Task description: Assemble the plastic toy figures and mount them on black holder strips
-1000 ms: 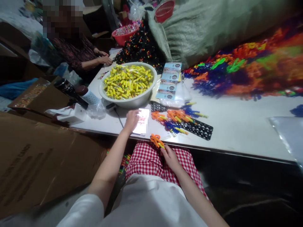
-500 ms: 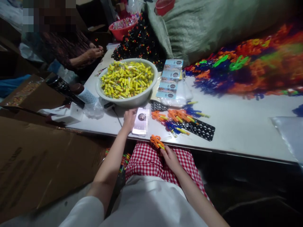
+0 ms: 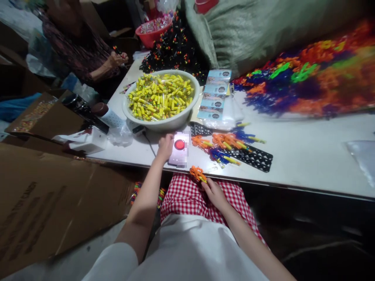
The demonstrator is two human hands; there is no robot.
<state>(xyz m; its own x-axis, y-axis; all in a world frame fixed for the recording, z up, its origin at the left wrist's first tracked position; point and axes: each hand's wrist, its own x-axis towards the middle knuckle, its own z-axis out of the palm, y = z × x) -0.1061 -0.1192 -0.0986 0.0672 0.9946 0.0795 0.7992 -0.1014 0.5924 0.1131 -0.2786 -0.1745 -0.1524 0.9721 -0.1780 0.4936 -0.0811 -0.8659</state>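
Note:
At the table's front edge lies a phone (image 3: 177, 155) with a lit screen showing a red circle; part of it is blurred out. My left hand (image 3: 166, 147) is closed at its upper left edge, the fingers curled against it. Between the fingers of my right hand (image 3: 214, 192) is an orange plastic toy with a yellow tube (image 3: 198, 174), held just off the table edge above my lap. Similar orange toys (image 3: 224, 141) and blue toys (image 3: 219, 156), each with a yellow tube, lie right of the phone on and beside a black perforated strip (image 3: 261, 162).
A white bowl (image 3: 164, 125) of yellow tubes stands behind the phone. Blue printed cards (image 3: 213, 95) lie on clear bags. A colourful toy heap (image 3: 316, 86), a green sack (image 3: 249, 35) and a black pile (image 3: 172, 54) fill the back. Another person's hands (image 3: 118, 59) work at far left.
The phone's screen has gone from a dark round picture to a red circle. The view has shifted slightly, and both hands stay at the same things.

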